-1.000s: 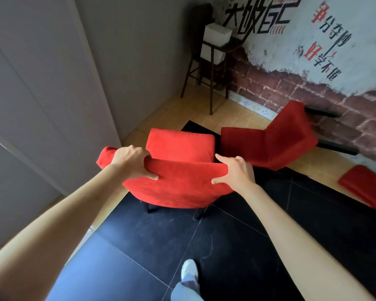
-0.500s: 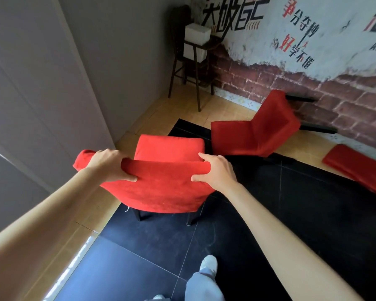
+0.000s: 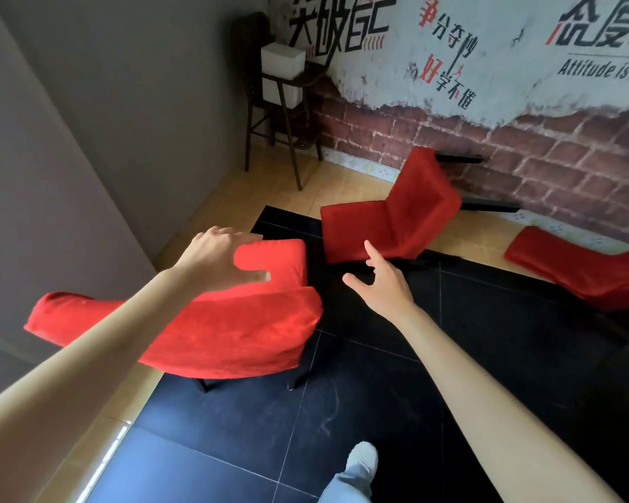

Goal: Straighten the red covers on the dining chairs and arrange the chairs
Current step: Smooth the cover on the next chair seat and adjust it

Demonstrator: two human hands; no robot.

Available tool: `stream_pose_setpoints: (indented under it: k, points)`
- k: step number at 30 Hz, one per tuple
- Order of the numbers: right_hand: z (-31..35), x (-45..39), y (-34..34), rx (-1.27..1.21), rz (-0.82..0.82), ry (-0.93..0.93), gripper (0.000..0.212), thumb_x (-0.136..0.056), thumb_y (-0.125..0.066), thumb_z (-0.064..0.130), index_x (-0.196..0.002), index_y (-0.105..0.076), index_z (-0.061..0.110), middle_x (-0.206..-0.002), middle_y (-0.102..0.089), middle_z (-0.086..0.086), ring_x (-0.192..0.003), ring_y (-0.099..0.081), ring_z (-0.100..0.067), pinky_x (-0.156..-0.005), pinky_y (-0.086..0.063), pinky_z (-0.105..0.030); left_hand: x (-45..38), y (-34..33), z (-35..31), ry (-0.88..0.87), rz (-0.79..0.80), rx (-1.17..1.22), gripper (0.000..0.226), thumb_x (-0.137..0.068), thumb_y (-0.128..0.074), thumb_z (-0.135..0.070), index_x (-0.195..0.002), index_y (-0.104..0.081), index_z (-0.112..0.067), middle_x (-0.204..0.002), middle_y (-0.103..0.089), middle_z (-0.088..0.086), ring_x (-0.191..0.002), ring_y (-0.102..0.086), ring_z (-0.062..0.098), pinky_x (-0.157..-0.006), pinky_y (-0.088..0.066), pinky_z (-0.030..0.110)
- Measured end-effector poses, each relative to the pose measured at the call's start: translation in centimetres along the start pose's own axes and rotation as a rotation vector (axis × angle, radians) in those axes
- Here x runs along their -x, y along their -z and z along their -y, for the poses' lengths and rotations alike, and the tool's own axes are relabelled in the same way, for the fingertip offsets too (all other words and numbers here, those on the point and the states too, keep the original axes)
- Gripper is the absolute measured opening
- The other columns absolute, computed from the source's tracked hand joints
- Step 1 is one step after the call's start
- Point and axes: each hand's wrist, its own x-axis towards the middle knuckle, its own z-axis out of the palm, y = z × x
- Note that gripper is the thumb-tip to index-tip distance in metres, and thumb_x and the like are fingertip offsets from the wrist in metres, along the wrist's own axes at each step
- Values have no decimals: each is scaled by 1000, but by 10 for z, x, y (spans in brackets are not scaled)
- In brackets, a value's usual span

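We see a black-tiled floor edged with tan tile, a grey wall on the left and a painted brick wall ahead. The near chair stands upright in its red cover; a second chair lies tipped over, a third is cut off at right. Both hands, left and right, spread wide, holding nothing.

Soft, even daylight fills the room; the black floor tiles carry a pale bluish sheen at the lower left; the far corner sits dim; wide-angle distortion bends the walls and stretches both forearms; focus is mostly sharp
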Motion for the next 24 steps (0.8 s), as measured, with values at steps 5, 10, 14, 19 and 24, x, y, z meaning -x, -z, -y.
stream_pose_setpoints:
  k: [5,10,14,19,24]
  points:
    - [-49,-34,53,26,-19,-26,89,-83,-61,61,-153,-12,37,-151,-39,2,-139,-34,-21,-106,-33,-41,-69,-12,-64,-48,-4,-2,87,-69,-66,-70,-145,-42,-34,-131,-57,1,-124,-48,25,-102,-39,41]
    - [-116,-74,119,31,-56,-117,88,-85,-58,61,-154,-10,35,-151,-39,0,-138,-36,-22,-103,-36,-40,-144,-36,-119,-46,62,-62,86,-72,-61,-71,-146,-38,-34,-136,-53,2,-127,-46,24,-104,-35,40]
    - [-167,-103,154,50,-38,-168,89,-86,-57,61,-154,-9,31,-151,-40,-5,-138,-36,-25,-104,-36,-42,-189,-60,-151,-21,84,-55,83,-74,-61,-69,-145,-40,-33,-137,-54,3,-128,-46,23,-104,-35,40]
    - [-204,-143,167,27,36,-229,88,-87,-57,60,-155,-9,30,-150,-39,-8,-137,-38,-26,-103,-37,-40,-240,-79,-176,0,151,-62,82,-76,-60,-68,-146,-38,-33,-135,-55,2,-126,-49,22,-103,-37,40]
    - [-220,-204,166,19,109,-248,86,-89,-56,56,-155,-10,26,-151,-39,-9,-138,-37,-26,-105,-35,-38,-302,-93,-175,27,171,-49,81,-77,-59,-69,-146,-38,-33,-133,-57,1,-124,-51,22,-100,-39,39]
